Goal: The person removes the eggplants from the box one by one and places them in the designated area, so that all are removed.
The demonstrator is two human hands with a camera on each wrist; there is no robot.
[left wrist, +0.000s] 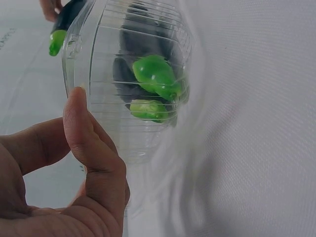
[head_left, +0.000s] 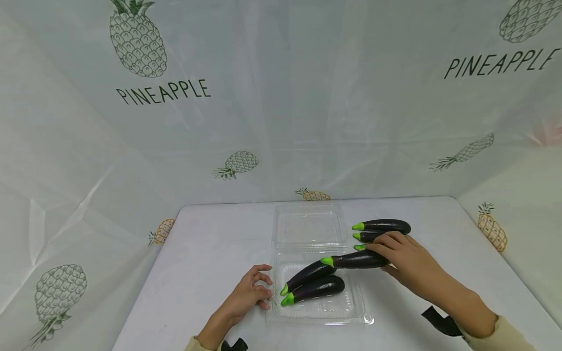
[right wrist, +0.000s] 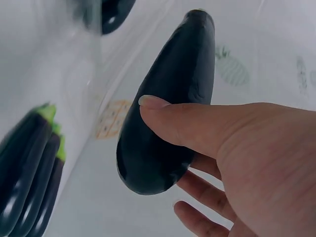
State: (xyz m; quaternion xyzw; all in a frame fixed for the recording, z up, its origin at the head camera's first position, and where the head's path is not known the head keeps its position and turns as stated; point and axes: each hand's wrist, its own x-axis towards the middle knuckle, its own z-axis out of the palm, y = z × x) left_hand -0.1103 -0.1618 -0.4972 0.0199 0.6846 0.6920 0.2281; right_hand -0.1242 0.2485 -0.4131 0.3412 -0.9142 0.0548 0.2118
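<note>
The right hand (head_left: 406, 260) grips an eggplant (head_left: 357, 260), best lowered gently beside two others (head_left: 319, 288) inside the clear container (head_left: 316, 313); the left hand (head_left: 247, 295), loosely curved at its edge, should steady it.

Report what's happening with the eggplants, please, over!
Right hand: gripping one eggplant, lifted near the right edge of the clear box. Left hand: at its left edge. Two eggplants inside, three on the table. No blockage seen.
</note>
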